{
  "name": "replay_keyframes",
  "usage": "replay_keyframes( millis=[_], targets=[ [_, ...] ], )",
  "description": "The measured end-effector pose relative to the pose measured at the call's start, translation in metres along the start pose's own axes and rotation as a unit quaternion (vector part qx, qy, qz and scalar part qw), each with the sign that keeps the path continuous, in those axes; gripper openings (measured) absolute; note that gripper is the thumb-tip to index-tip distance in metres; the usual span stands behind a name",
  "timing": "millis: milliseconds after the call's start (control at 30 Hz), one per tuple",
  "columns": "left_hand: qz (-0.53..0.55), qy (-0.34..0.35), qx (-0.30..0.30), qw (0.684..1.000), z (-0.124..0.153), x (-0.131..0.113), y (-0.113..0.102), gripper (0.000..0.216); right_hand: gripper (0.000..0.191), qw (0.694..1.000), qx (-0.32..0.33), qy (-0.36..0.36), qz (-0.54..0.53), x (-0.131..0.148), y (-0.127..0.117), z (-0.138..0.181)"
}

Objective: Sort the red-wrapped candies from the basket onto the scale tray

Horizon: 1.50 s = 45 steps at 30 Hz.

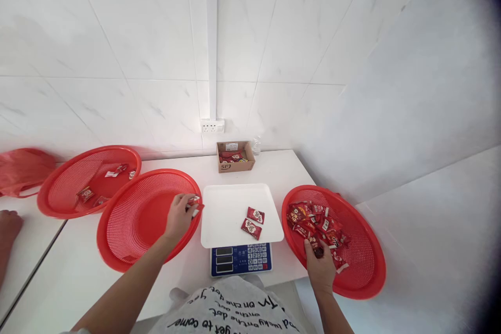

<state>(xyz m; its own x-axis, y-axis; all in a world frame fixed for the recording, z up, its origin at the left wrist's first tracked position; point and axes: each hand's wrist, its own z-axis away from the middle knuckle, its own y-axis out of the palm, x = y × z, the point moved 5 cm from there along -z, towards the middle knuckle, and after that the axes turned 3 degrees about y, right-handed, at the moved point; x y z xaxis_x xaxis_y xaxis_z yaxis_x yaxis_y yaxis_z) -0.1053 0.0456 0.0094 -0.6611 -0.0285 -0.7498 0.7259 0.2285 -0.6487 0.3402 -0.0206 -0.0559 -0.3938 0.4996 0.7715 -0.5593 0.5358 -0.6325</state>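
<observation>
My left hand (180, 215) is closed on small red-and-white packets (192, 204), over the right rim of the near left red basket (105, 222). How many packets it holds, I cannot tell. Down in the right red basket (371, 271), my right hand (320, 266) pinches a dark red packet (318, 251) at the near side of a heap of red packets (326, 224). Between my hands, a white weighing tray (223, 214) tops a blue scale (240, 260). Two red packets with white lettering (253, 223) lie on the tray's right half.
A far left red basket (49, 201) contains several loose packets. Behind the scale stands a cardboard box (236, 167) with red packets. Another person's hand (11, 224) rests at the left edge, below a red bag (25, 167). A tiled wall (164, 104) bounds the table's back.
</observation>
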Motion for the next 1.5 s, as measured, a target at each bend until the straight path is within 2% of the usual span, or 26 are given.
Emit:
replay_keyframes(
  millis=[100, 167, 267, 333, 400, 467, 533, 667, 767, 900, 1067, 1167, 1233, 1333, 1433, 1500],
  targets=[
    [-0.158, -0.024, 0.015, 0.987, -0.001, 0.024, -0.019, 0.039, 0.064, 1.0, -0.002, 0.003, 0.0, -0.001, 0.0, 0.0],
    [-0.23, 0.004, 0.03, 0.973, 0.001, 0.025, -0.013, 0.047, 0.064, 1.0, -0.005, -0.007, -0.007, 0.0, 0.0, 0.0],
    [-0.249, 0.104, 0.088, 0.959, 0.01, -0.001, 0.028, 0.051, 0.062, 1.0, -0.003, -0.02, -0.011, 0.001, 0.0, 0.001],
    [-0.223, 0.191, 0.176, 0.94, 0.02, -0.03, 0.067, 0.052, 0.061, 1.0, 0.002, -0.019, -0.006, 0.002, 0.0, 0.001],
    [-0.196, 0.257, 0.27, 0.907, 0.028, -0.06, 0.104, 0.055, 0.061, 1.0, 0.007, -0.015, -0.007, 0.002, -0.001, 0.002],
    [-0.187, 0.297, 0.338, 0.873, 0.031, -0.084, 0.132, 0.066, 0.06, 1.0, 0.01, -0.011, -0.014, 0.004, -0.002, 0.002],
    [-0.188, 0.317, 0.384, 0.846, 0.029, -0.099, 0.152, 0.073, 0.058, 1.0, 0.013, -0.014, -0.025, 0.006, -0.003, 0.003],
    [-0.192, 0.344, 0.408, 0.824, 0.02, -0.112, 0.172, 0.052, 0.058, 0.999, 0.023, -0.015, -0.035, 0.004, -0.002, 0.002],
    [-0.197, 0.335, 0.394, 0.833, 0.015, -0.11, 0.177, 0.037, 0.06, 0.999, 0.029, -0.012, -0.028, 0.001, -0.001, 0.001],
    [-0.196, 0.298, 0.385, 0.851, 0.013, -0.104, 0.18, 0.034, 0.061, 0.999, 0.025, -0.013, -0.027, -0.001, -0.001, 0.001],
    [-0.154, 0.243, 0.358, 0.888, 0.009, -0.096, 0.176, 0.029, 0.058, 0.999, 0.035, -0.023, -0.019, 0.004, -0.002, 0.002],
    [-0.121, 0.204, 0.305, 0.922, 0.002, -0.088, 0.16, 0.026, 0.057, 0.999, 0.032, -0.022, -0.017, 0.004, -0.002, 0.002],
    [-0.103, 0.18, 0.253, 0.945, -0.006, -0.078, 0.139, 0.027, 0.058, 0.999, 0.031, -0.022, -0.014, 0.003, -0.002, 0.002],
    [-0.095, 0.132, 0.166, 0.973, -0.016, -0.055, 0.093, 0.029, 0.057, 0.999, 0.029, -0.016, -0.005, 0.001, -0.001, 0.001],
    [-0.115, 0.065, 0.087, 0.987, -0.014, -0.021, 0.043, 0.035, 0.058, 1.0, 0.028, -0.005, 0.007, 0.0, 0.0, 0.0],
    [-0.143, -0.011, 0.042, 0.989, -0.004, 0.006, 0.016, 0.048, 0.058, 0.999, 0.032, 0.002, 0.013, -0.001, 0.0, -0.001]
  ],
)
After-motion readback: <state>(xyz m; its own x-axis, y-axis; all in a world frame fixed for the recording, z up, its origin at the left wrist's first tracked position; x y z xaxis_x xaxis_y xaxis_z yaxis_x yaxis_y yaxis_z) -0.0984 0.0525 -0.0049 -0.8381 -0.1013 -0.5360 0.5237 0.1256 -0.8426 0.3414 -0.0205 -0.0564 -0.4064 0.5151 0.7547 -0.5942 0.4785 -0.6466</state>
